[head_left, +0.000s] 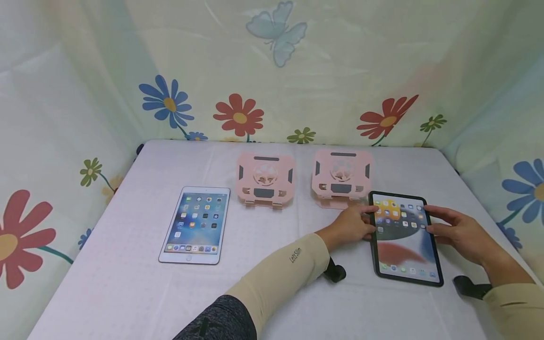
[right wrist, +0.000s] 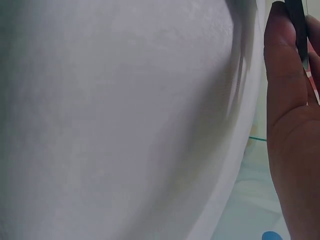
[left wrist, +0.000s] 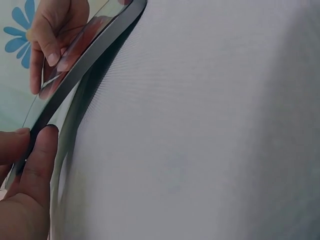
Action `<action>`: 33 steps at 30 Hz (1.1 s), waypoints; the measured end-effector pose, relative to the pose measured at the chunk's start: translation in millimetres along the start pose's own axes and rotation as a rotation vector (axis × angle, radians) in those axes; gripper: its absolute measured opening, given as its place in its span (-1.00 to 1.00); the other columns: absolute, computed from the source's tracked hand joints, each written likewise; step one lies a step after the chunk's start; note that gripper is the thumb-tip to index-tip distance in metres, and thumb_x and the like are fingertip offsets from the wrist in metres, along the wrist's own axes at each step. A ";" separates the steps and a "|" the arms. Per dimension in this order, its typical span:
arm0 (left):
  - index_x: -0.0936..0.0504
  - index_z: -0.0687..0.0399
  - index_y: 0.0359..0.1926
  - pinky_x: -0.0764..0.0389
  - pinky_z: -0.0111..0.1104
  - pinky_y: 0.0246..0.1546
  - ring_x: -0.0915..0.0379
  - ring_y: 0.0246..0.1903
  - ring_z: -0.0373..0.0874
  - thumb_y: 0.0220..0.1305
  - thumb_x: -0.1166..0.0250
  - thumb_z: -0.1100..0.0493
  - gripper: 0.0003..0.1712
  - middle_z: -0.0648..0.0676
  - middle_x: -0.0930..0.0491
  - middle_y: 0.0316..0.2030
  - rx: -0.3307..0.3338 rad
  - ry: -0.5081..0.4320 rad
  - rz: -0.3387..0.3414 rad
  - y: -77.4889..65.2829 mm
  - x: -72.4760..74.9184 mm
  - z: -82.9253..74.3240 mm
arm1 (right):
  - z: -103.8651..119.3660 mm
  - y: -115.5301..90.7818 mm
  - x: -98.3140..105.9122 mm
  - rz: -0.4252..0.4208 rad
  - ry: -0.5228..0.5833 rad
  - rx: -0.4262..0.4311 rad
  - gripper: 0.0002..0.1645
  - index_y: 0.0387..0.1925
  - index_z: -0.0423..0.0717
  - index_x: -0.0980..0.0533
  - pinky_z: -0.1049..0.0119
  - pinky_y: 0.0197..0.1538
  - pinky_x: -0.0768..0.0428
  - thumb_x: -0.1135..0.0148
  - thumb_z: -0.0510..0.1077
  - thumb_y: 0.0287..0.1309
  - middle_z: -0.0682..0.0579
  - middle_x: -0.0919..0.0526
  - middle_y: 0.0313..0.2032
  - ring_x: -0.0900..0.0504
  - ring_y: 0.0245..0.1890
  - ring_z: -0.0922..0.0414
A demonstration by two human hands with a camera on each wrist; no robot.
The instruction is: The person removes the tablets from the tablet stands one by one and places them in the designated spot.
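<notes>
A black-framed tablet [head_left: 405,255], its screen lit with app icons, is held by its two long sides at the table's right. My left hand [head_left: 352,223] pinches the left edge between thumb and fingers. On the opposite edge, my right hand [head_left: 461,233] grips with thumb and fingertips. The left wrist view has the tablet's dark side [left wrist: 75,72] edge-on, a shadowed band along the cloth beneath it. In the right wrist view a thumb presses against the black edge [right wrist: 298,30]. One pink folding stand [head_left: 342,167] stands just beyond my left hand.
A second pink stand [head_left: 265,172] is beside the first, further left. A white-framed tablet [head_left: 159,259] with its screen on lies flat at the left of the white-covered table [head_left: 127,293]. Flower-printed curtains [head_left: 327,85] surround the back and sides.
</notes>
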State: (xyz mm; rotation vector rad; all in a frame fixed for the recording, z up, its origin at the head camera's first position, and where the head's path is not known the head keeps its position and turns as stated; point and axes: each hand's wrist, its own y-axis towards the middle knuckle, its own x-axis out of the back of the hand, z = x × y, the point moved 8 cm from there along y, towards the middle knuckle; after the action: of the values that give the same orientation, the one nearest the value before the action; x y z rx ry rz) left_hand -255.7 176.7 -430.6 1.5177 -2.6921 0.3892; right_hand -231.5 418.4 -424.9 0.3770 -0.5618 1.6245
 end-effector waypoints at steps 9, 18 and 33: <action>-0.55 -0.04 0.32 -0.60 -0.51 -0.46 -0.48 -0.47 -0.32 0.23 -0.37 0.44 -0.34 -0.07 -0.50 -0.38 -0.013 0.059 0.004 -2.3 2.0 0.3 | 4.0 1.1 -1.4 0.021 -0.027 -0.001 -0.31 0.45 -0.24 -0.20 0.49 -0.19 -0.60 -0.19 -0.12 0.43 0.46 -0.27 0.05 -0.45 -0.16 0.59; -0.57 -0.02 0.29 -0.56 -0.53 -0.40 -0.41 -0.38 -0.34 0.19 -0.43 0.39 -0.37 -0.10 -0.47 -0.36 -0.020 0.096 0.012 -3.9 5.8 2.3 | 3.5 0.2 -2.6 0.044 -0.057 -0.019 -0.20 0.48 -0.35 -0.07 0.55 -0.17 -0.57 -0.12 -0.01 0.47 0.09 -0.44 0.13 -0.44 -0.15 0.65; -0.54 -0.03 0.31 -0.47 -0.54 -0.15 -0.41 -0.23 -0.38 0.20 -0.46 0.24 -0.36 -0.13 -0.57 -0.14 -0.025 0.225 0.011 -6.3 15.3 -4.1 | 2.5 1.3 -2.1 0.067 -0.003 -0.014 -0.23 0.39 -0.48 -0.14 0.61 -0.15 -0.56 -0.17 -0.05 0.44 0.57 -0.35 -0.03 -0.49 -0.13 0.64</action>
State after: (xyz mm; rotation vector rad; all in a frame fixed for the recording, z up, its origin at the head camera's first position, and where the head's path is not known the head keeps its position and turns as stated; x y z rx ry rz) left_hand -258.8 161.7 -423.2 1.3631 -2.5233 0.4916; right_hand -232.7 415.2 -424.1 0.3540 -0.5930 1.6838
